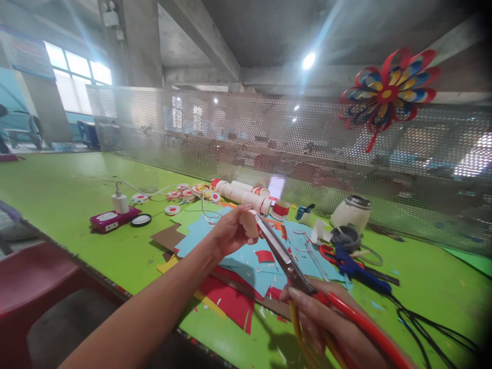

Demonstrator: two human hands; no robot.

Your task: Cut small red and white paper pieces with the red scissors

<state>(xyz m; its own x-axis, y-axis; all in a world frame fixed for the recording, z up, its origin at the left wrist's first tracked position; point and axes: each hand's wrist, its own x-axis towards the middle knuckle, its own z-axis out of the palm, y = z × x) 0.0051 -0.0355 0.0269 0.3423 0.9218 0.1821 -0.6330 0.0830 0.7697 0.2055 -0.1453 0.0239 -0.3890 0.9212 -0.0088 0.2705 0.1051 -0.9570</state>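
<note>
My left hand (228, 233) pinches a small tan rounded piece (250, 225), which looks like card or a cut of tube. In my right hand (319, 310) is a large pair of scissors (282, 253) with red and yellow handles. The blades point up and left, their tips against or just beside the tan piece; whether they cut into it I cannot tell. Light blue paper (246, 266) lies beneath, strewn with red and white scraps. Red paper (226, 302) sticks out toward me from under the stack.
Behind are white-and-red tubes (242, 196) and a phone (276, 187). To the right lie a blue glue gun (361, 274) with black cord and a white jar (349, 215). A purple power strip (115, 220) is left. A perforated metal screen (246, 138) holds a paper flower (388, 95).
</note>
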